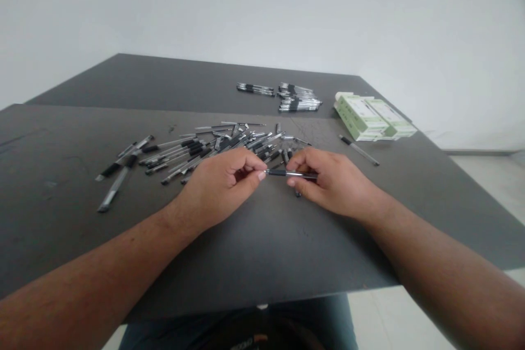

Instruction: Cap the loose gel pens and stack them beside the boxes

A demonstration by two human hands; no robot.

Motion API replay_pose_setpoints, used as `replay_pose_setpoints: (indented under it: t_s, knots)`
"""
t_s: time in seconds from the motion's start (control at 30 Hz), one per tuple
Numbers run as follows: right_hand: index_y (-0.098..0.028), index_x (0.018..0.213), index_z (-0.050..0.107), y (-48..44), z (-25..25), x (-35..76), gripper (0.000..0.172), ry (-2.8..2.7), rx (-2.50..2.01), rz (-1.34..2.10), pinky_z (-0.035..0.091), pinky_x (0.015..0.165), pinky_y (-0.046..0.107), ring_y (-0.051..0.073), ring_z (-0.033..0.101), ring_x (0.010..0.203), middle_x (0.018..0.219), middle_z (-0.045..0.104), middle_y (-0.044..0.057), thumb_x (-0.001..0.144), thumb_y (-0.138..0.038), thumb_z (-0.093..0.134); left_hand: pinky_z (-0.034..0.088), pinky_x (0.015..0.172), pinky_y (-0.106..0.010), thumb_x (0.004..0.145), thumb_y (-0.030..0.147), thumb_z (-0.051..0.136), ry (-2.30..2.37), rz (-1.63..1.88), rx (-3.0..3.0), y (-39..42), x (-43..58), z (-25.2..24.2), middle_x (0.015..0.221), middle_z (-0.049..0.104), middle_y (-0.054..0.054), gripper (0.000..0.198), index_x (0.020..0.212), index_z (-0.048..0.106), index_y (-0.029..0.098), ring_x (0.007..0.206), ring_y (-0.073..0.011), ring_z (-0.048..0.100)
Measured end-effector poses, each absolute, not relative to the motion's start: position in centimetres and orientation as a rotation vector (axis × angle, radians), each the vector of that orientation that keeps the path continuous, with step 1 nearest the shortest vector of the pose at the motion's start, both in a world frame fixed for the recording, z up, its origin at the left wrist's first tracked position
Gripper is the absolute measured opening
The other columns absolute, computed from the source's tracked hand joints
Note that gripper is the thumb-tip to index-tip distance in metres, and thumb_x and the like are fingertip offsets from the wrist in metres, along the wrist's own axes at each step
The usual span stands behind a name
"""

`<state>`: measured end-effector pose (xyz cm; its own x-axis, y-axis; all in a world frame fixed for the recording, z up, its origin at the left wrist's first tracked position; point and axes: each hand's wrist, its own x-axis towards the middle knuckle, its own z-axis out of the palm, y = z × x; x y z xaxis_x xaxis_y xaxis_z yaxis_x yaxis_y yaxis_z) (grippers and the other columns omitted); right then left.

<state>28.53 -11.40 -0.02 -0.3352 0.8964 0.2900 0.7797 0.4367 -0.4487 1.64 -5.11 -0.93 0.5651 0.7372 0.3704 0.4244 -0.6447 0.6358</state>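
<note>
Between both hands, level above the dark table, is a pen [279, 173] with a black grip section and a clear barrel. My left hand [227, 178] pinches its tip end between thumb and forefinger; whether a small part sits under those fingertips is hidden. My right hand [328, 178] is closed around the barrel, with the far end of the pen inside the palm. Just behind the hands lies a loose heap of pen parts [192, 153], with clear barrels, black grips, caps and thin refills.
Neat bundles of pens [297, 104] lie farther back on the table [262, 251]. Green and white boxes [363, 117] stand at the back right, with a single pen [359, 150] before them. More pens [118, 183] lie crossed at the left.
</note>
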Motion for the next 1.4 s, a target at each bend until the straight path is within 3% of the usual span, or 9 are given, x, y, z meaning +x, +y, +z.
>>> replay_pose_setpoints:
  t_s: [0.1,0.23,0.5,0.67,0.8,0.93,1.03,1.27,1.4]
  knots:
    - [-0.024,0.107,0.075,-11.31,-0.10,28.62,0.006,-2.250,-1.356,0.261,0.053,0.078,0.032,0.021,0.078,0.087,0.097,0.085,0.005,0.107,-0.028,0.071,0.060,0.077,-0.030,0.098,0.030,0.069,0.931,0.863,2.324,-5.07,1.61,-1.00,0.084,0.084,0.002,0.011,0.097,0.080,0.027,0.074,-0.0180,0.076]
    - [-0.022,0.104,0.077,-11.24,-0.06,28.63,0.031,-2.308,-1.317,0.314,0.053,0.079,0.033,0.021,0.078,0.085,0.095,0.085,0.007,0.119,-0.036,0.054,0.059,0.075,-0.030,0.098,0.031,0.070,0.926,0.858,2.330,-5.06,1.57,-1.04,0.084,0.084,0.002,0.012,0.097,0.080,0.027,0.073,-0.0177,0.075]
    - [-0.023,0.110,0.073,-11.28,-0.28,28.47,0.007,-2.232,-1.373,0.316,0.053,0.078,0.031,0.021,0.078,0.087,0.097,0.084,0.004,0.105,-0.028,0.074,0.060,0.075,-0.030,0.099,0.031,0.069,0.946,0.867,2.321,-5.14,1.59,-0.93,0.084,0.085,0.002,0.011,0.097,0.080,0.027,0.072,-0.0176,0.075]
    - [-0.023,0.106,0.076,-11.15,-0.23,28.54,0.027,-2.324,-1.334,0.333,0.053,0.080,0.032,0.021,0.078,0.087,0.096,0.085,0.006,0.118,-0.034,0.056,0.060,0.077,-0.029,0.099,0.032,0.069,0.938,0.841,2.308,-5.06,1.61,-1.09,0.086,0.085,0.001,0.014,0.098,0.081,0.025,0.076,-0.0177,0.076]
    - [-0.022,0.119,0.075,-11.20,-0.39,28.55,0.014,-2.244,-1.372,0.353,0.054,0.079,0.031,0.021,0.080,0.090,0.102,0.086,0.005,0.108,-0.030,0.071,0.058,0.077,-0.028,0.099,0.031,0.069,0.948,0.845,2.300,-5.06,1.60,-1.24,0.085,0.083,0.002,0.015,0.099,0.082,0.025,0.076,-0.0169,0.075]
    - [-0.023,0.108,0.074,-11.16,-0.54,28.53,0.006,-2.260,-1.344,0.292,0.051,0.076,0.030,0.020,0.076,0.083,0.094,0.083,0.003,0.108,-0.027,0.070,0.055,0.075,-0.029,0.099,0.031,0.068,0.944,0.840,2.309,-5.07,1.62,-1.26,0.084,0.082,0.002,0.015,0.100,0.082,0.025,0.075,-0.0168,0.075]
    - [-0.023,0.104,0.075,-11.12,-0.49,28.50,0.022,-2.328,-1.321,0.302,0.051,0.077,0.031,0.020,0.075,0.081,0.090,0.082,0.004,0.116,-0.029,0.058,0.055,0.074,-0.029,0.100,0.032,0.068,0.947,0.834,2.316,-5.05,1.60,-1.29,0.084,0.082,0.002,0.015,0.100,0.082,0.026,0.077,-0.0173,0.076]
    - [-0.020,0.114,0.074,-11.21,-0.57,28.56,0.011,-2.230,-1.346,0.329,0.050,0.075,0.029,0.018,0.075,0.082,0.095,0.083,0.003,0.104,-0.024,0.074,0.054,0.073,-0.028,0.099,0.031,0.069,0.937,0.862,2.319,-5.10,1.48,-1.31,0.086,0.083,0.002,0.015,0.099,0.082,0.025,0.078,-0.0168,0.077]
    - [-0.020,0.107,0.075,-11.21,-0.51,28.51,0.016,-2.305,-1.309,0.276,0.052,0.077,0.032,0.020,0.075,0.083,0.092,0.082,0.005,0.113,-0.026,0.061,0.054,0.072,-0.028,0.098,0.030,0.068,0.944,0.860,2.324,-5.08,1.61,-1.12,0.083,0.082,0.003,0.015,0.098,0.082,0.026,0.076,-0.0163,0.076]
